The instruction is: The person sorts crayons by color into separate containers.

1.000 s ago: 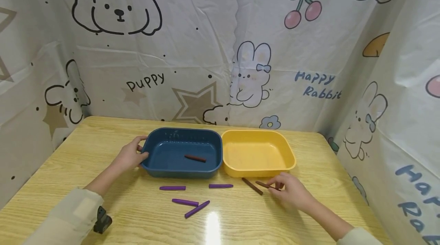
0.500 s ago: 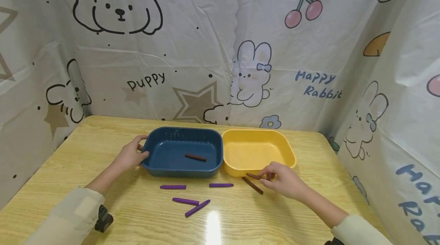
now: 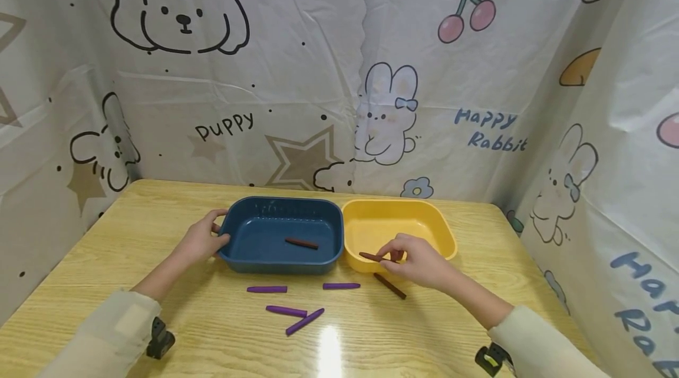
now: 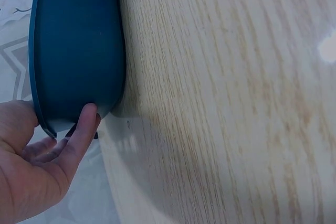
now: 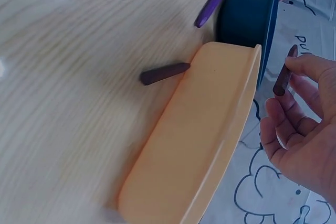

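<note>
My right hand (image 3: 419,260) pinches a brown crayon (image 3: 369,256) between thumb and fingers, over the front rim of the yellow bin (image 3: 451,246). In the right wrist view this held crayon (image 5: 284,80) appears above the bin's rim. My left hand (image 3: 203,240) grips the left end of the dark blue bin (image 3: 281,269), its fingers against the outer wall (image 4: 79,77). One brown crayon (image 3: 301,243) lies inside the blue bin. Another brown crayon (image 3: 389,286) is on the table just in front of the yellow bin.
Several purple crayons (image 3: 267,289) lie on the wooden table (image 3: 223,342) in front of the blue bin, two of them touching. Both bins stand side by side. A patterned curtain (image 3: 297,71) encloses the table at the back and sides.
My right hand has lifted the brown crayon from the table in front of the yellow bin and moved left and away from me, over the bin's rim. My left hand has stayed put.
</note>
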Action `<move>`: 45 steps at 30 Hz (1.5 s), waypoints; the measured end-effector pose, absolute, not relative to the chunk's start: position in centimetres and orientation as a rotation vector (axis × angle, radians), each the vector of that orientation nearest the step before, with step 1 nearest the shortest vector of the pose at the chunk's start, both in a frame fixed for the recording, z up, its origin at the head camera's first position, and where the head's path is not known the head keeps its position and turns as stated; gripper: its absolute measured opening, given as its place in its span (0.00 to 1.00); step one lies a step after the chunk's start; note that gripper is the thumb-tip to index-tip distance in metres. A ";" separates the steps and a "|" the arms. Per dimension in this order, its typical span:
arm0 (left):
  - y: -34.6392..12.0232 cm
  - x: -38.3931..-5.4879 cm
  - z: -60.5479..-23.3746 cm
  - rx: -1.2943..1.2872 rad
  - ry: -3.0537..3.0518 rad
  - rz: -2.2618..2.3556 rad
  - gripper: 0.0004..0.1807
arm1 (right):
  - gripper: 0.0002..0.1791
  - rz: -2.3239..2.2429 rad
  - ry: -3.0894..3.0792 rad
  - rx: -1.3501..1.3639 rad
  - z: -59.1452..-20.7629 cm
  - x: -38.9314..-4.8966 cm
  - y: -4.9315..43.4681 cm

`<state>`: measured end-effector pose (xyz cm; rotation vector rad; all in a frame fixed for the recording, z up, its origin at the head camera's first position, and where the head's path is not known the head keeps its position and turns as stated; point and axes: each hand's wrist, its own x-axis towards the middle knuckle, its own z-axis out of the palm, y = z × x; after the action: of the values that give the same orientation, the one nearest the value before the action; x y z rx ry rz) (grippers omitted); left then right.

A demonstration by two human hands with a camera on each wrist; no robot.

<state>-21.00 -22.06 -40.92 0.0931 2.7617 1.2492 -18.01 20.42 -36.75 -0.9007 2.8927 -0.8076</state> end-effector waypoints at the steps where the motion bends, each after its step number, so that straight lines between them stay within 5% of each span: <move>1: -22.1 -21.0 -40.9 0.092 2.762 1.248 0.33 | 0.05 -0.806 2.892 -0.919 -36.6 -18.2 20.2; 45: -22.0 -20.8 -41.0 0.076 2.747 1.260 0.33 | 0.09 -0.611 2.806 -1.066 -37.2 -23.8 7.4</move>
<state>-20.84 -22.00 -40.96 0.0756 2.7473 1.2601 -23.77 7.43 -37.15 -1.0657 2.8058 -0.6105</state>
